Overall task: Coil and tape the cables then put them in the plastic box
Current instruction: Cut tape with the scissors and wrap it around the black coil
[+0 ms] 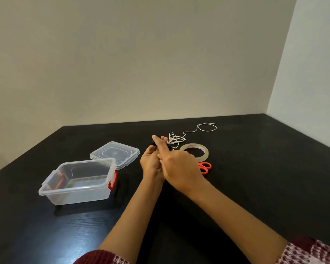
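Starting from the plastic box, which stands open at the left of the tabletop with no cable in it that I can see, its lid lies flat just behind its right corner. Right of the box and raised off the surface, my left hand is held palm inward with its fingers curled round a small dark bundle, which I take to be a black cable; only a sliver of it shows above the knuckles. My right hand crosses over it from the side away from the box, wrist bent and forefinger stretched up along the bundle. I cannot tell whether its other fingers pinch the cable or only rest against it. I judge this to be the coiling step on the first cable, with nothing taped yet. Farther from the box, beyond the hands, a white cable lies in a loose tangle with its tail trailing off toward the far right. The tape roll lies flat just nearer than that tangle, and orange scissors sit beside the roll, partly hidden by my right hand. The next move calls for holding the coil closed in my left hand while my right reaches away from the box for the tape.
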